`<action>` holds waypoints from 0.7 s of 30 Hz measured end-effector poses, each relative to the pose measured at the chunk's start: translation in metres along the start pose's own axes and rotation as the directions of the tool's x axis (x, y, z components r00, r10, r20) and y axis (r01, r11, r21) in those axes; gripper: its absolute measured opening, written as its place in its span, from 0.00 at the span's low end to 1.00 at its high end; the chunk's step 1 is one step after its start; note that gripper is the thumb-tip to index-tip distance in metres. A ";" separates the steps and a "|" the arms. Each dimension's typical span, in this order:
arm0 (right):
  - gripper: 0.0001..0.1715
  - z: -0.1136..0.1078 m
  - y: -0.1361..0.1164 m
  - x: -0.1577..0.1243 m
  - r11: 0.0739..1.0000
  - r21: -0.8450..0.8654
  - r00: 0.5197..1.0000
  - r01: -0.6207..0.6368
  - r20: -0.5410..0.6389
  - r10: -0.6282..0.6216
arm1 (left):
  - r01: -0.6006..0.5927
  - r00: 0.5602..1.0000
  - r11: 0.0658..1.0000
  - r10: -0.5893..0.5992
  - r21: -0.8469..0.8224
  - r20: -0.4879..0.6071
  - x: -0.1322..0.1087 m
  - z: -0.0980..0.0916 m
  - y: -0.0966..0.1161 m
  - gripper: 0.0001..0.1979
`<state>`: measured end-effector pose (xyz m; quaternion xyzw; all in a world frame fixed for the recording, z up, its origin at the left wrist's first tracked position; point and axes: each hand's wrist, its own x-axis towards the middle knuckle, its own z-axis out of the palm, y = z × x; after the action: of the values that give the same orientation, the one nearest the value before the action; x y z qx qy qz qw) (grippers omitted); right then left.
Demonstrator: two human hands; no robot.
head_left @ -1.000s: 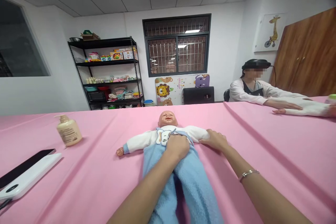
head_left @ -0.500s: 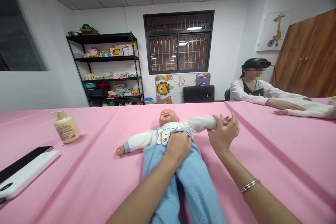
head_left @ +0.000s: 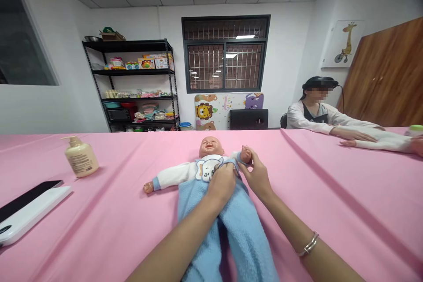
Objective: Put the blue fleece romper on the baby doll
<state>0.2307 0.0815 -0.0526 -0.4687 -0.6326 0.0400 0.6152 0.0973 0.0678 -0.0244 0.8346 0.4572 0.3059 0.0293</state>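
A baby doll (head_left: 211, 146) lies face up on the pink cloth, head away from me. It wears a white-sleeved top and fuzzy blue dungarees (head_left: 198, 198) with a dog's face on the bib (head_left: 208, 169). My left hand (head_left: 223, 185) is closed on the upper edge of the blue bib, on the doll's chest; its fingertips are partly hidden. My right hand (head_left: 259, 174) grips the doll's bent arm at the hand and blue cuff (head_left: 245, 154), close beside the bib. Stretched out on the left lies the doll's other arm (head_left: 175, 176).
A cream pump bottle (head_left: 81, 158) stands at the left, with a white phone-like device (head_left: 36, 216) and a dark one (head_left: 29, 196) nearer me. Across on the right, a person (head_left: 317, 108) in a headset has hands on another white-clothed doll (head_left: 386, 141). Shelves (head_left: 132, 72) stand behind.
My right hand has brought the doll's arm inward, from stretched out sideways to bent up near the chest. My left hand stays on the bib.
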 end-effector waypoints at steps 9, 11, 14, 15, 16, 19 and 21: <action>0.37 0.009 0.011 -0.004 0.999 0.040 0.970 0.001 0.241 -0.011 | -0.132 0.948 0.976 0.072 -0.174 -0.311 -0.002 -0.002 -0.001 0.15; 0.35 0.007 0.006 -0.004 0.990 0.135 0.958 -0.037 0.286 -0.003 | -0.162 0.947 0.974 0.110 -0.156 -0.301 -0.001 -0.001 -0.002 0.20; 0.26 0.004 -0.004 -0.003 0.943 0.299 0.951 -0.147 0.305 0.052 | -0.196 0.943 0.969 0.145 -0.150 -0.299 0.000 0.001 -0.003 0.25; 0.22 0.003 -0.008 -0.002 0.924 0.337 0.951 -0.182 0.300 0.079 | -0.205 0.942 0.967 0.152 -0.155 -0.299 0.000 0.001 -0.003 0.26; 0.18 0.003 -0.012 -0.001 0.910 0.359 0.951 -0.207 0.291 0.102 | -0.211 0.943 0.964 0.157 -0.161 -0.294 0.000 0.001 -0.003 0.26; 0.14 0.001 -0.020 0.000 0.904 0.372 0.959 -0.212 0.259 0.118 | -0.201 0.959 0.963 0.156 -0.178 -0.236 -0.001 -0.002 -0.001 0.20; 0.13 0.000 -0.022 0.000 0.898 0.391 0.962 -0.204 0.250 0.110 | -0.183 0.971 0.966 0.149 -0.182 -0.188 -0.002 -0.004 -0.001 0.14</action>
<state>0.2187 0.0694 -0.0393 -0.3705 -0.6342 0.2744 0.6207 0.0943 0.0659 -0.0225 0.8333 0.3536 0.4224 0.0465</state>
